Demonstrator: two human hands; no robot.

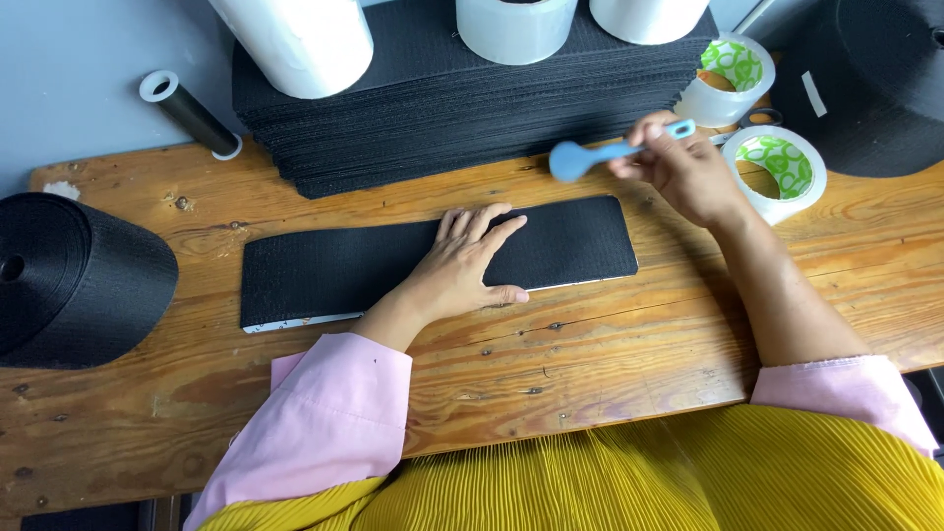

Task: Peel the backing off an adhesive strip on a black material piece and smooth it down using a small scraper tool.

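Observation:
A long black textured pad (pixel 344 265) with rounded corners and a pale bottom edge lies flat on the wooden table (pixel 590 364). My left hand (pixel 462 261) rests flat on the middle of the pad, fingers spread, holding nothing. My right hand (pixel 683 167) is raised above the pad's right end and grips a light blue tool (pixel 600 154) by its handle. The tool's rounded head points left and looks blurred.
A tall stack of black pads (pixel 442 128) stands behind, with white rolls (pixel 295 39) on top. Two tape rolls with green and white cores (pixel 787 167) sit at the right, scissors beside them. Large black webbing spools (pixel 69 275) flank the table; a black tube (pixel 192 113) lies at back left.

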